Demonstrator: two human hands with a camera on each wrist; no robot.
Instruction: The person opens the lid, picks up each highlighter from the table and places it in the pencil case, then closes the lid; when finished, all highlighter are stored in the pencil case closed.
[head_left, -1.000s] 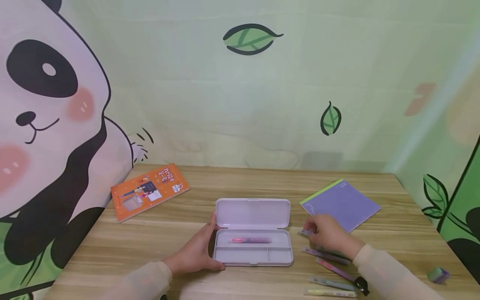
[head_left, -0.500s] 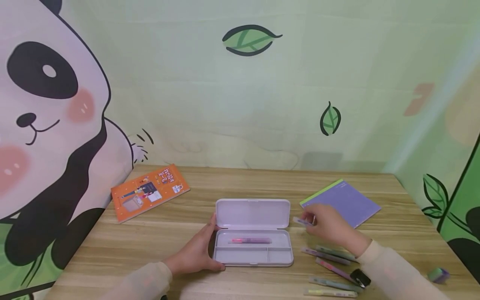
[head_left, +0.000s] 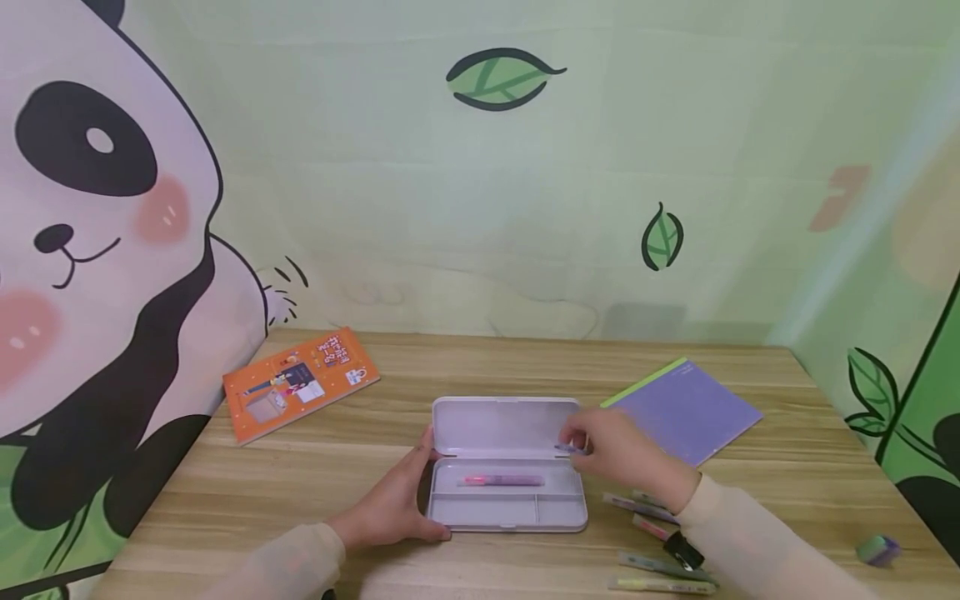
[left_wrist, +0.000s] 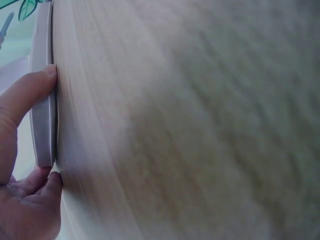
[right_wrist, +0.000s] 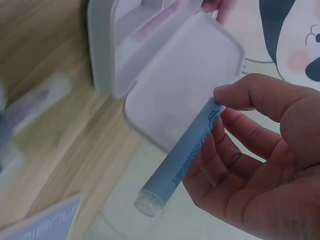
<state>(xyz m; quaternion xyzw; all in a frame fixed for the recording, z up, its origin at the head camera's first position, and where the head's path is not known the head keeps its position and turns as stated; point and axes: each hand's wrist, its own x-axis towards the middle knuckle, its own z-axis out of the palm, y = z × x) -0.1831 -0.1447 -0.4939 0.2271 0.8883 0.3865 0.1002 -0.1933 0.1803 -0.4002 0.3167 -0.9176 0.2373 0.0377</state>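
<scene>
My left hand [head_left: 390, 504] holds the left end of an open white pencil case [head_left: 487, 511], thumb at the front corner and fingers along the side. In the left wrist view the thumb presses the side wall of the case [left_wrist: 42, 125]. A pink and purple highlighter [head_left: 502, 481] lies in the long rear compartment; both front compartments are bare. Over the right end of the raised lid, my right hand [head_left: 626, 454] pinches a blue highlighter [right_wrist: 180, 155] between thumb and fingers. Its clear end points away from the palm in the right wrist view.
Several highlighters lie right of the case, among them a yellow one [head_left: 660, 586] and a pink one [head_left: 651, 527], partly under the right forearm. A purple notebook [head_left: 690, 417], an orange book [head_left: 300, 385] and a small green-purple block [head_left: 877, 550] are on the wooden table [head_left: 465, 362].
My right hand has lifted the blue highlighter off the table and carried it left, from beside the notebook to the case's lid. The left hand and the case have stayed put.
</scene>
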